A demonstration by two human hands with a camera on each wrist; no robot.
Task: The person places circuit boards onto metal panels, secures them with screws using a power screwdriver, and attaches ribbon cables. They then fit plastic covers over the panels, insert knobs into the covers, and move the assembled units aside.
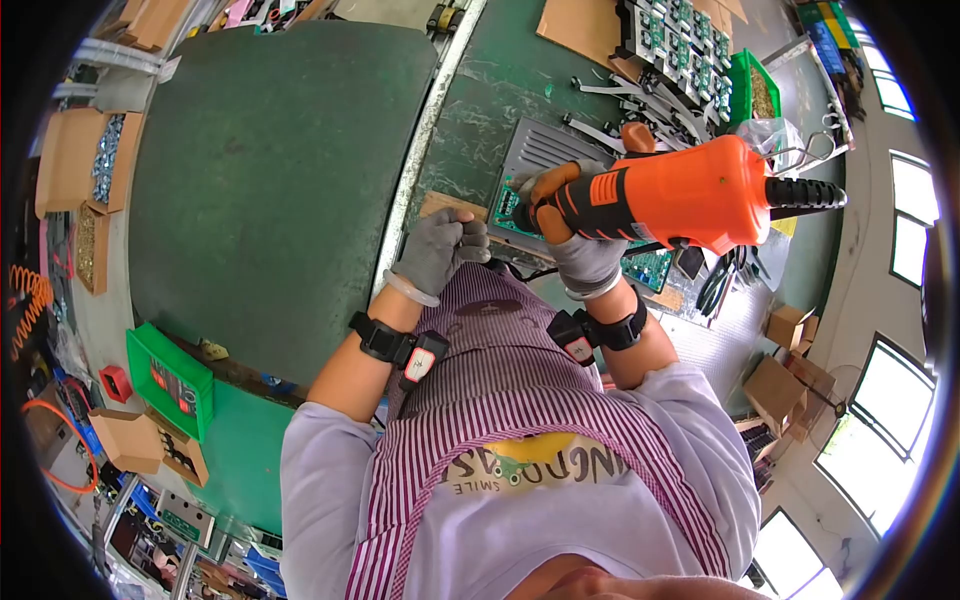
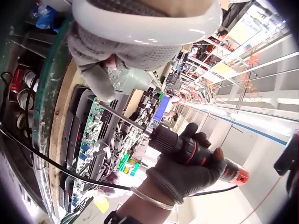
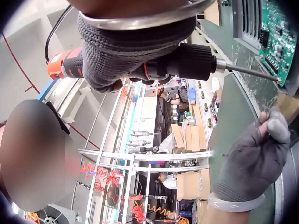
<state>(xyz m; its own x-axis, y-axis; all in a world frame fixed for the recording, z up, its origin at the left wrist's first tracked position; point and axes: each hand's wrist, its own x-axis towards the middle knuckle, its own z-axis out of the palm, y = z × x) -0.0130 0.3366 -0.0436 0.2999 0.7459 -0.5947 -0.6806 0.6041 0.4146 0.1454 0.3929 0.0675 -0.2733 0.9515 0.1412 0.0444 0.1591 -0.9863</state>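
Observation:
The right hand (image 1: 585, 260) grips an orange and black power screwdriver (image 1: 680, 195), fingers wrapped round its dark front part. In the right wrist view the screwdriver's long metal bit (image 3: 252, 71) reaches a corner of a green circuit board (image 3: 275, 35), its tip at a screw position. The board (image 2: 91, 123) sits in a dark grey ribbed housing (image 2: 74, 135). Beside that corner is the gloved left hand (image 1: 440, 248), its fingers curled in and nothing visible between them; the right wrist view shows this hand (image 3: 254, 158) just below the bit tip, apart from it.
Circuit boards (image 1: 680, 50), grey strips and a green bin (image 1: 752, 88) lie beyond the housing. Another board (image 1: 648, 268) is beside the right forearm. A green mat (image 1: 280, 170) spans the left side, with cartons (image 1: 85, 160) and a green tray (image 1: 170, 380) along it.

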